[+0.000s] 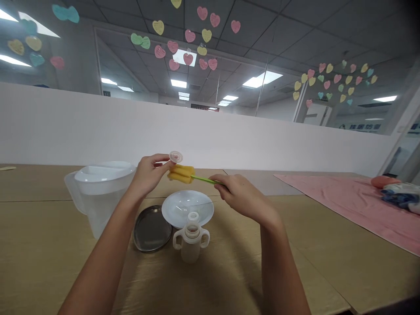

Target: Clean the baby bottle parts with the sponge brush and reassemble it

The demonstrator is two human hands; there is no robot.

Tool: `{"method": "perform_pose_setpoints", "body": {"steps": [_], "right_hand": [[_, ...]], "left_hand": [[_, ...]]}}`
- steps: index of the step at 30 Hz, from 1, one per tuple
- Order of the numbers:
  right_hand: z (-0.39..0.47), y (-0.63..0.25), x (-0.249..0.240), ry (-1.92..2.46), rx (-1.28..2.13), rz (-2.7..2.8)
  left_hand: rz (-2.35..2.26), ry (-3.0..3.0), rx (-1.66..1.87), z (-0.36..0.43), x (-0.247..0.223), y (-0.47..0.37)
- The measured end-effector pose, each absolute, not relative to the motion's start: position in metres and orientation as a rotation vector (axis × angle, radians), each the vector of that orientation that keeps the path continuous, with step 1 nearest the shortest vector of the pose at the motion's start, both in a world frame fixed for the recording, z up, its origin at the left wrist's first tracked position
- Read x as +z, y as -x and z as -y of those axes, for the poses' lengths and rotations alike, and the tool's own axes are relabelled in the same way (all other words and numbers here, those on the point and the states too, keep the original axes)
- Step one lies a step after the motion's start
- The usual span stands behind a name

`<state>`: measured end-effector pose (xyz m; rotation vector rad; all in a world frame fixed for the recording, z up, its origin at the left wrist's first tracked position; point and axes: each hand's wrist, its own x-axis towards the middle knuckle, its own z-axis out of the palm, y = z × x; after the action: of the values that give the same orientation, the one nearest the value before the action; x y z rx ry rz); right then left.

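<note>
Over the table, my left hand (153,170) pinches a small clear round bottle nipple (176,156). My right hand (239,192) grips the thin green handle of a bottle brush (203,178), its yellow sponge head just under the nipple and close to my left fingertips. Whether sponge and nipple touch, I cannot tell. Below them is a white bowl (206,214) with what looks like clear liquid in it. A two-handled baby bottle (190,245), uncapped, stands upright in front of the bowl. A small white ring-like part (193,217) shows right behind the bottle's mouth.
A large translucent lidded pitcher (101,197) stands on the left, near my left forearm. Beside the bowl lies a round dark metal tray (152,232). A pink cloth (334,197) with folded fabrics (398,192) covers the table's right side. A white low wall (229,140) runs behind.
</note>
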<state>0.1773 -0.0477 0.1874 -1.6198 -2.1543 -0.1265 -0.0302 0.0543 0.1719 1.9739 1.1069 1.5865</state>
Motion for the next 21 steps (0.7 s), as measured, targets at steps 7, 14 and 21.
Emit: {"method": "perform_pose_setpoints", "body": {"steps": [7, 14, 21], "right_hand": [[0.043, -0.186, 0.186, 1.741, -0.187, 2.051], [0.049, -0.194, 0.190, 1.767, -0.107, 2.034], [0.049, -0.193, 0.192, 1.718, -0.083, 2.028]], "left_hand": [[-1.430, -2.213, 1.303, -0.065, 0.168, 0.044], [-1.768, -2.261, 0.313, -0.089, 0.136, 0.059], [-1.808, -2.150, 0.030, -0.105, 0.103, 0.054]]}}
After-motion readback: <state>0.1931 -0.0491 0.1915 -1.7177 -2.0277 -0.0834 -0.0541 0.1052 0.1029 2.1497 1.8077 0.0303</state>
